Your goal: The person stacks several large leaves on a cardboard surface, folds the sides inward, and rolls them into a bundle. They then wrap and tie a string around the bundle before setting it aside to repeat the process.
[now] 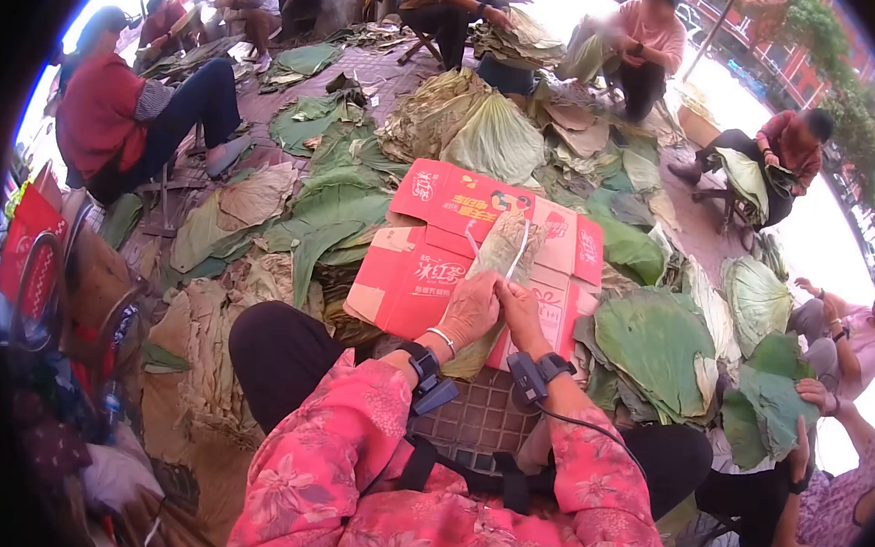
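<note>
Both our hands pinch the near end of a folded, pale green-brown dried leaf bundle [502, 252].

Its long axis runs away from our fingers over the flattened red cardboard box [428, 263]; left hand [470, 316] and right hand [521, 317] seem closed on it, equally near.

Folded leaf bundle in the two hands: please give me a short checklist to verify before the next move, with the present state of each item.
1. Left hand holds the folded leaf bundle: ok.
2. Right hand holds it too: ok.
3. Bundle lies over the flattened red cardboard box: ok.
4. White strap around the bundle is tied: cannot tell.
5. Stack of green leaves lies close on the right: ok.
</note>
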Available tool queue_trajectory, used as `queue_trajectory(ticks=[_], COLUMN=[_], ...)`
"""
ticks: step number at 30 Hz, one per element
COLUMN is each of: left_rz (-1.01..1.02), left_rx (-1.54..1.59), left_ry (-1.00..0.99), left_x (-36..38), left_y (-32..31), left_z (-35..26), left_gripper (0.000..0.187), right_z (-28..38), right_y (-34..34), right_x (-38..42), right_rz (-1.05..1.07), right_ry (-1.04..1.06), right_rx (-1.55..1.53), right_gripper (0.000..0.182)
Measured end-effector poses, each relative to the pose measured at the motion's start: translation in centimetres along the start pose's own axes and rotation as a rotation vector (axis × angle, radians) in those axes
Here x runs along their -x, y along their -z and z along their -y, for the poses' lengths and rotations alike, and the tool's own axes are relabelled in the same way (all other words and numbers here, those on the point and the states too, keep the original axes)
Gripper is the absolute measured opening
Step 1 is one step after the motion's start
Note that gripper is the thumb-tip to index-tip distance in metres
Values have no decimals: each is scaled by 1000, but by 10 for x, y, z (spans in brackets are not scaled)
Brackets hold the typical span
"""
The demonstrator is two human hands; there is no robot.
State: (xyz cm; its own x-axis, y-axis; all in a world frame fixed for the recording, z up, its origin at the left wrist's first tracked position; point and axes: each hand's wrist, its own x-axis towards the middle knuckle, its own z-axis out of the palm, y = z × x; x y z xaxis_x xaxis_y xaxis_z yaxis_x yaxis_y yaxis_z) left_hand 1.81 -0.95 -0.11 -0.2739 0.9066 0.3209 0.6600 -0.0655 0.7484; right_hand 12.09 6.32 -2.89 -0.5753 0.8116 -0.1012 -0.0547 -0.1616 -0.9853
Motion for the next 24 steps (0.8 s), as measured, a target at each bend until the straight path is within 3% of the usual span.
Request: queue_trajectory(ticks=[1, 4, 7, 10, 13, 16, 19, 22, 24], left_rz=[14, -118, 28, 147, -21, -129, 268, 238, 214], left_rx=[53, 43, -20, -105, -95, 128, 473, 769, 762], left_ry=[88, -32, 95, 96, -160, -191, 166, 223, 281], left_x=[-3, -1, -3, -3, -2, -8, -9, -10, -11], left_y=[-2, -11, -2, -15, -30, -37, -4, 16, 14], left_z=[-2, -3, -13, 13, 45, 53, 28, 9, 14], left_gripper=[19, 26, 21, 23, 24, 16, 17, 16, 14], right_z=[0, 1, 7, 36, 58, 75, 84, 73, 67], right_y=[-2, -3, -9, -16, -19, -13, -3, 17, 28], right_x=[1, 9, 9, 17, 14, 4, -7, -5, 3], right_rz=[-5, -117, -240, -175, 57, 280, 262, 162, 95], right_ry=[7, 16, 291, 632, 812, 568, 488, 456, 364], right_rx=[-120, -346, 96, 774, 951, 1118, 1379, 1090, 998], right_gripper=[20, 23, 26, 25, 23, 24, 27, 26, 26])
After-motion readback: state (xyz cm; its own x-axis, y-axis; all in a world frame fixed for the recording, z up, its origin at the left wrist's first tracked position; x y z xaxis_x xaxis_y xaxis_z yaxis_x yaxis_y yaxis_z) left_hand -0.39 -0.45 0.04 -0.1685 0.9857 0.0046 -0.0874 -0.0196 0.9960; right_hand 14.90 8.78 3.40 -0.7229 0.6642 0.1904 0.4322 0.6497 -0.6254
